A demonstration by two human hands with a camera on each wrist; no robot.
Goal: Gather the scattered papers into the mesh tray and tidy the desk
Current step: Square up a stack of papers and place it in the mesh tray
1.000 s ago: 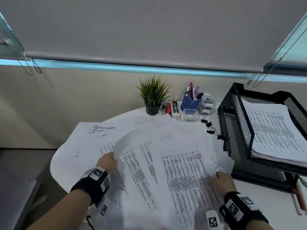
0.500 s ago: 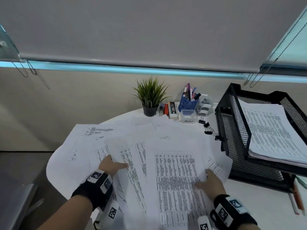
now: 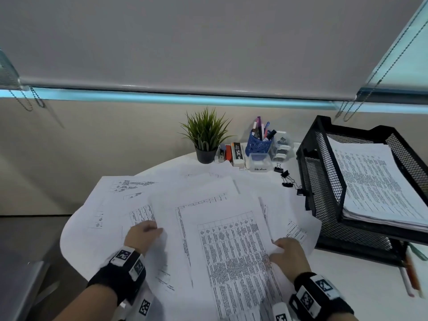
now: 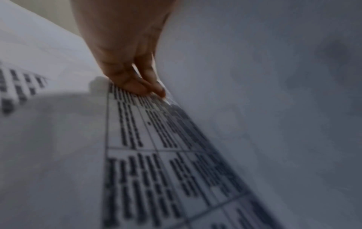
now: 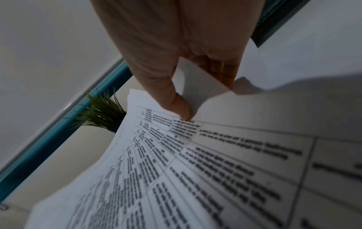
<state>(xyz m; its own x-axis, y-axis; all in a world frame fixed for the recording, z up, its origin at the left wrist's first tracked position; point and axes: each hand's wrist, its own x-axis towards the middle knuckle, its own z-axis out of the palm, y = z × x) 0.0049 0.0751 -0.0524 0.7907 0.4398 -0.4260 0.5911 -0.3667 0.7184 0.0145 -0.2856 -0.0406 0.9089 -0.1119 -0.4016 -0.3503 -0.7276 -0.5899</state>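
- My right hand (image 3: 289, 251) pinches the printed papers (image 3: 231, 246) between thumb and fingers.
- My left hand (image 3: 143, 236), fingers together, pinches the papers' left edge beside the mesh tray (image 3: 324, 181).

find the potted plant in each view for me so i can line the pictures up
Head: the potted plant stands at the back of the desk, upper centre, left of the blue pen cup.
Left wrist: not in it; only printed papers and the left hand.
Right wrist: its leaves poke out at centre left, behind the lifted sheets.
Shared landmark: the teal window strip behind the plant in both.
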